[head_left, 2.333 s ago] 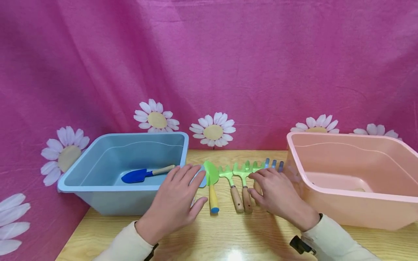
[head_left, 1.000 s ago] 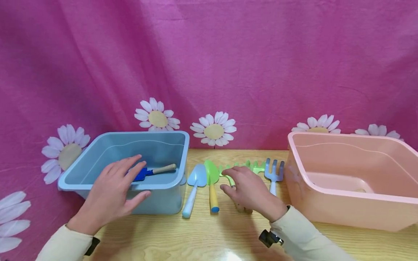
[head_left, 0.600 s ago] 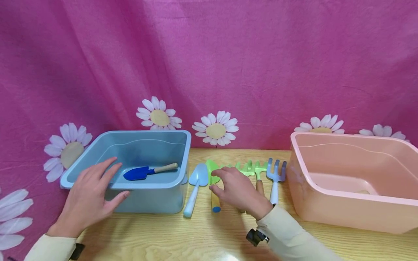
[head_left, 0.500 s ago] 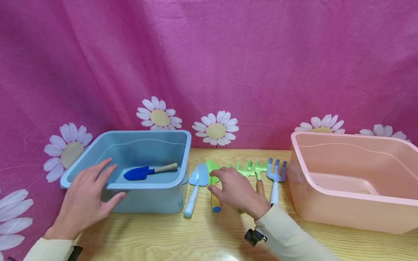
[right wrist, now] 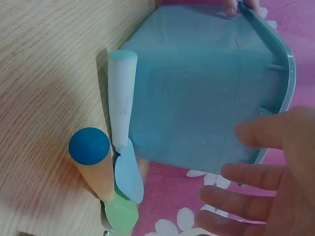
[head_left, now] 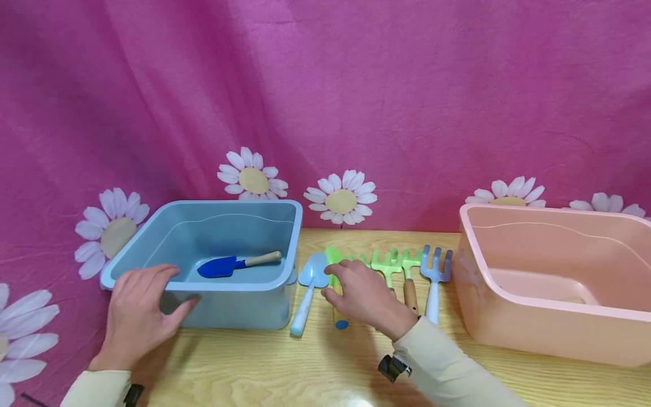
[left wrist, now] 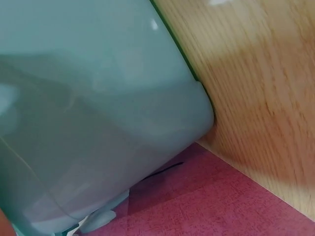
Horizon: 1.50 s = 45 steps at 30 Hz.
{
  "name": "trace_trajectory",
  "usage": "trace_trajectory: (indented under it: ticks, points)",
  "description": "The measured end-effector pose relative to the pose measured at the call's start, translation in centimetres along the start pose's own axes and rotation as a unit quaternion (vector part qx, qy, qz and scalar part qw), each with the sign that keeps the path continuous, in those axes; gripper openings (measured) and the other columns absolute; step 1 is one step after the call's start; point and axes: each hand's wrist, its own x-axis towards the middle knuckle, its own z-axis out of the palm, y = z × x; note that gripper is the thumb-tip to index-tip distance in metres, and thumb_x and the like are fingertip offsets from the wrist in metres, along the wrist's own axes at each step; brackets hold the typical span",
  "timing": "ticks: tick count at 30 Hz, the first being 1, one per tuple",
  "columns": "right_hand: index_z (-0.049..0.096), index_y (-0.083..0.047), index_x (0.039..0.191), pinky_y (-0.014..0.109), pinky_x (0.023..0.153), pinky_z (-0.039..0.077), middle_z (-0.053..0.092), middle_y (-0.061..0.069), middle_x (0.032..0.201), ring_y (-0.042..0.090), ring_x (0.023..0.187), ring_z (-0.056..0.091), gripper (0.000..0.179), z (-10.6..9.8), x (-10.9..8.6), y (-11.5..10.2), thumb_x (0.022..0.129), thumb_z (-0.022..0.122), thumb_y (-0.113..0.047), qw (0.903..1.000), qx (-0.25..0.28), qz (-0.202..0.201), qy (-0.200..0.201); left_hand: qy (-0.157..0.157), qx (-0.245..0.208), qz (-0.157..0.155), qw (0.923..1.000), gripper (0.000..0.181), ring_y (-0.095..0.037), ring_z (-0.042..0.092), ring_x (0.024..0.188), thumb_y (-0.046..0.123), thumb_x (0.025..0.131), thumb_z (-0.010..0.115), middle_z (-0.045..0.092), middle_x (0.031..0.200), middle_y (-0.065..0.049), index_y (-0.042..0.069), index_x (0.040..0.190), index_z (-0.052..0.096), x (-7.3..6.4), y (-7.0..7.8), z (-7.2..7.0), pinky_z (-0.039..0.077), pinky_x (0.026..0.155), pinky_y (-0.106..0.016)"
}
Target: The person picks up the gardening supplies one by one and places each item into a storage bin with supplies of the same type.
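My left hand (head_left: 137, 316) grips the front rim of the light blue tub (head_left: 239, 287) near its left corner, fingers over the edge and thumb against the outer wall. Inside the tub lies a dark blue trowel (head_left: 218, 267) with a wooden handle. Over the row of garden tools my right hand (head_left: 363, 294) hovers with its fingers loosely spread and holds nothing. It partly covers a green trowel (head_left: 333, 254) with a yellow, blue-tipped handle. Left of that lies a light blue trowel (head_left: 307, 297), seen end-on beside the tub in the right wrist view.
Several green hand rakes (head_left: 387, 263), partly behind my right hand, and a blue-grey hand fork (head_left: 434, 271) continue the row. A pink tub (head_left: 549, 308) stands at the right. Behind the wooden table (head_left: 254, 367) hangs a magenta cloth (head_left: 325, 102) with daisies.
My left hand has gone left from near the light blue trowel to the tub's front rim and taken hold. My right hand has moved left along the tools from the rakes toward the green trowel.
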Motion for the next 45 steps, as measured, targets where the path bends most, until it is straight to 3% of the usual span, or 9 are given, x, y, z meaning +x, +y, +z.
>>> trace_trajectory:
  ticks: [10,18,27,35,40,45]
  points:
    - [0.07,-0.01,0.12,0.041,0.074,0.059,0.071,0.007,0.117,0.025,0.105,0.066,0.038,-0.3,0.2,0.3,0.09,0.069,-0.035,0.9998,-0.008,0.002,-0.017,0.007,0.002,-0.003,1.0,0.07,-0.034,0.056,0.071,0.07,0.089,0.049,0.06,0.071,-0.013,0.002,0.088,0.065,0.1,0.1,1.0,0.034,0.074,-0.049]
    - [0.07,-0.007,0.119,0.041,0.08,0.058,0.072,0.01,0.116,0.026,0.103,0.067,0.037,-0.2,1.6,0.6,0.089,0.071,-0.029,0.9979,0.018,0.011,-0.062,0.016,-0.001,0.0,0.9999,0.069,-0.034,0.055,0.069,0.07,0.089,0.05,0.058,0.068,-0.012,0.002,0.083,0.064,0.5,0.2,1.4,0.031,0.07,-0.048]
    - [0.064,-0.005,0.126,0.038,0.083,0.057,0.074,0.011,0.113,0.024,0.103,0.07,0.042,2.7,2.6,-1.7,0.09,0.066,-0.027,0.9915,0.05,0.015,-0.119,0.058,0.005,0.0,0.9983,0.068,-0.034,0.05,0.063,0.069,0.087,0.053,0.055,0.064,-0.011,0.002,0.077,0.064,-0.1,-0.2,0.7,0.028,0.067,-0.049]
    - [0.06,-0.005,0.131,0.038,0.083,0.054,0.072,0.011,0.111,0.022,0.096,0.066,0.047,5.1,3.4,-2.4,0.09,0.068,-0.027,0.9754,0.102,0.124,-0.151,0.054,-0.002,0.003,0.9985,0.068,-0.034,0.051,0.063,0.068,0.087,0.054,0.055,0.064,-0.011,0.002,0.076,0.063,-0.2,0.3,1.0,0.028,0.067,-0.048]
    - [0.06,-0.005,0.131,0.035,0.081,0.053,0.071,0.009,0.106,0.021,0.092,0.064,0.046,6.0,3.7,-2.4,0.09,0.068,-0.025,0.9709,0.104,0.141,-0.163,0.059,0.0,-0.001,0.9983,0.068,-0.034,0.05,0.061,0.069,0.087,0.053,0.055,0.063,-0.011,0.003,0.075,0.063,-0.3,0.3,0.9,0.027,0.067,-0.049]
    - [0.062,-0.007,0.131,0.037,0.087,0.054,0.071,0.011,0.114,0.026,0.106,0.065,0.046,6.4,3.8,-2.5,0.09,0.069,-0.026,0.9712,0.109,0.149,-0.152,0.049,-0.001,-0.005,0.9988,0.07,-0.034,0.049,0.062,0.071,0.087,0.052,0.056,0.064,-0.012,0.003,0.076,0.064,-0.2,0.1,1.0,0.027,0.067,-0.049]
